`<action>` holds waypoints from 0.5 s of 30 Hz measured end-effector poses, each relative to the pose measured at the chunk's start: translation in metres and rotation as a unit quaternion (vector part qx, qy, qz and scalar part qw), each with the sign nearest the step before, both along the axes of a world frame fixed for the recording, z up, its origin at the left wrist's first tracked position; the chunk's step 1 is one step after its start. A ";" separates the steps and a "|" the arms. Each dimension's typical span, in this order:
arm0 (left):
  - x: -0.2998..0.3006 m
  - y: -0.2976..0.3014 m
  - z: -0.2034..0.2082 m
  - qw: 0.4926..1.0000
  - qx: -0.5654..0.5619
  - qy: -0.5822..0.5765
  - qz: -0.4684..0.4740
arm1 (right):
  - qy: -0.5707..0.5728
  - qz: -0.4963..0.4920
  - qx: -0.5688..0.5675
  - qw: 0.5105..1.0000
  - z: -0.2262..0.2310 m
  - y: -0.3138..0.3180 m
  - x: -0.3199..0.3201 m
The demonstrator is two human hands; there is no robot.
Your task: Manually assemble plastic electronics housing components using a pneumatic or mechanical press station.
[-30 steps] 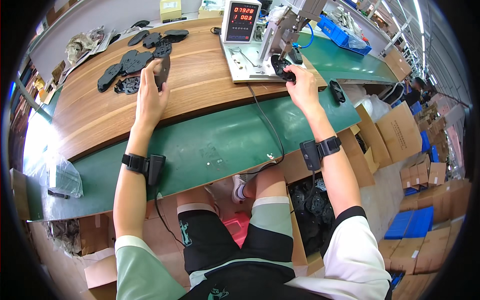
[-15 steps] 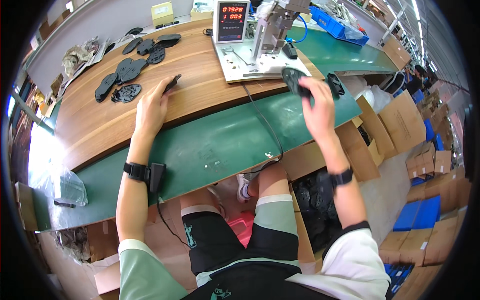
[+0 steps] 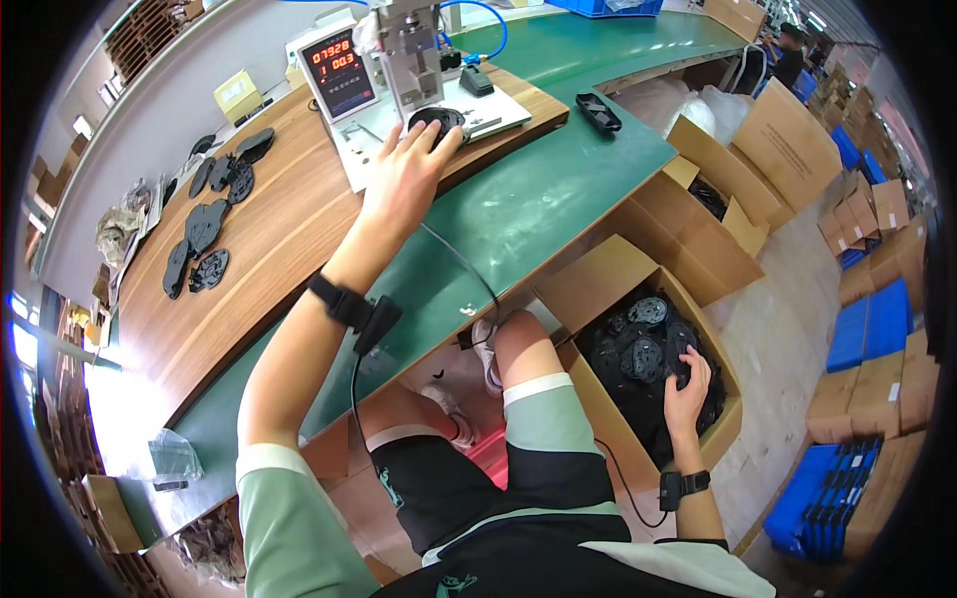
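The left hand [image 3: 408, 177] now holds a black part [image 3: 439, 117] beneath its splayed fingers at the press [image 3: 412, 70], while the right hand [image 3: 687, 394] drops to a dark piece [image 3: 681, 341] in the box [image 3: 730, 384] below it (gripped or released, I can't tell), apparently a changeover.

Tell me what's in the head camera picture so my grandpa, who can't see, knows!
A person's left hand touches a rounded black piece on a bench machine, while the right hand touches another black piece in an open cardboard box. More black pieces lie on the wooden board to the left.
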State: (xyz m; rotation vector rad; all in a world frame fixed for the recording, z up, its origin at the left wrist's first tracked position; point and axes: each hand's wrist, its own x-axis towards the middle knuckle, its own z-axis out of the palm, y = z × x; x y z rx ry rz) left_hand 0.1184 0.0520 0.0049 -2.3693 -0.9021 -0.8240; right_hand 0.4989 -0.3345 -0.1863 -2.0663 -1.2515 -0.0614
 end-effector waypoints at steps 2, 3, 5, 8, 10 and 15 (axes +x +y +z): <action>0.016 0.018 -0.001 0.999 -0.011 0.037 0.037 | -0.001 -0.015 0.007 1.000 -0.005 -0.013 0.003; 0.019 0.026 -0.002 0.997 -0.064 0.024 0.048 | 0.002 -0.016 0.007 1.000 -0.005 -0.014 0.003; 0.034 0.027 -0.006 0.995 -0.059 0.038 0.075 | -0.009 -0.032 0.011 0.999 -0.005 -0.022 0.003; 0.040 0.036 -0.020 0.993 -0.067 0.039 0.086 | -0.027 -0.052 0.015 0.998 -0.012 -0.032 0.012; 0.030 0.041 -0.021 0.994 -0.066 0.049 0.069 | -0.035 -0.051 0.015 0.998 -0.017 -0.027 0.017; 0.030 0.034 0.011 0.983 -0.154 0.037 0.093 | -0.011 -0.036 0.011 0.999 -0.026 -0.019 0.027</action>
